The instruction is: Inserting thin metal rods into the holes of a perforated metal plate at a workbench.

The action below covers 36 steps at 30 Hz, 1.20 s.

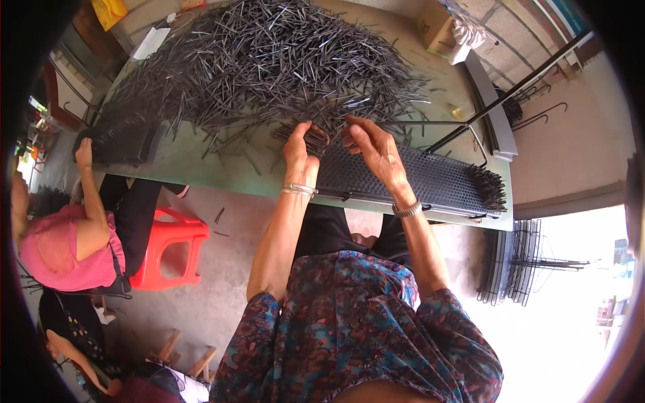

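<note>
My left hand (304,149) is closed around a bundle of thin dark strips (316,140), held just over the table's near edge. Close beside it, my right hand (377,149) has its fingers bent together at the bundle's right; whatever sits in its fingertips is too small to make out. Under both hands lies a long black perforated panel (423,176). Short strips stand upright in a dense tuft (489,188) at the panel's right end. Beyond my hands, a large heap of loose dark strips (269,64) covers much of the green table (222,166).
A metal rod frame (463,123) slants over the panel's right part. At the left, a co-worker in pink (74,245) reaches to another dark panel (124,142). A red stool (171,248) stands below the table, wire racks (521,262) at the right. A cardboard box (435,28) sits behind.
</note>
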Each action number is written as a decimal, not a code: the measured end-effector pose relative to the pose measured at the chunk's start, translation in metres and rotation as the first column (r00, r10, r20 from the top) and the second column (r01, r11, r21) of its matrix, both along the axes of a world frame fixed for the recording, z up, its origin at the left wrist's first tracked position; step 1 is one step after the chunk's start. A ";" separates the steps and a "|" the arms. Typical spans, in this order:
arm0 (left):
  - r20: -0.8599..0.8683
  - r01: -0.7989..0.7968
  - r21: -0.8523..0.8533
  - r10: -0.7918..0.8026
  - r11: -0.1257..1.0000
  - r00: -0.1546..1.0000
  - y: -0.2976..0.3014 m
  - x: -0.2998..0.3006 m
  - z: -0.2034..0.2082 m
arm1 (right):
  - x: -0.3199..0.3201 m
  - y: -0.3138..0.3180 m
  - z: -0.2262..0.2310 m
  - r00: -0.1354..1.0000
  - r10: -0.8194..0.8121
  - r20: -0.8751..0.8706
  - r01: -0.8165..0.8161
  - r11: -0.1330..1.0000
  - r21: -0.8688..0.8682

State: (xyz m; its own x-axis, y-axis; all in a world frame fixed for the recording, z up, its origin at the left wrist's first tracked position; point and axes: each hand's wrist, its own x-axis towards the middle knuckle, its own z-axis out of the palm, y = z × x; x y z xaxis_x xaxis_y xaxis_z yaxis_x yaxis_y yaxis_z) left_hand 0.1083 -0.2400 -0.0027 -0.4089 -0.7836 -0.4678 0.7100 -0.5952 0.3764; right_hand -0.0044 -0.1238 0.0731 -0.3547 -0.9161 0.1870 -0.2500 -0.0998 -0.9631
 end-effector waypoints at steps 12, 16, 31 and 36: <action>0.053 -0.009 -0.016 0.009 1.000 0.999 0.015 0.008 0.011 | -0.005 -0.008 0.005 0.938 -0.300 -0.174 0.280 0.951 -0.131; 0.089 0.115 -0.025 -0.113 0.993 0.990 0.044 0.019 0.018 | -0.017 -0.020 -0.019 0.894 -0.305 -0.329 0.254 0.948 -0.190; 0.170 0.386 -0.013 -0.379 0.922 0.910 0.111 0.021 0.018 | -0.029 -0.032 -0.040 0.818 -0.143 -0.557 0.078 0.987 -0.140; 0.199 0.377 -0.073 -0.357 0.923 0.913 0.117 0.021 0.018 | -0.030 -0.043 -0.032 0.759 -0.066 -0.648 0.014 0.996 -0.086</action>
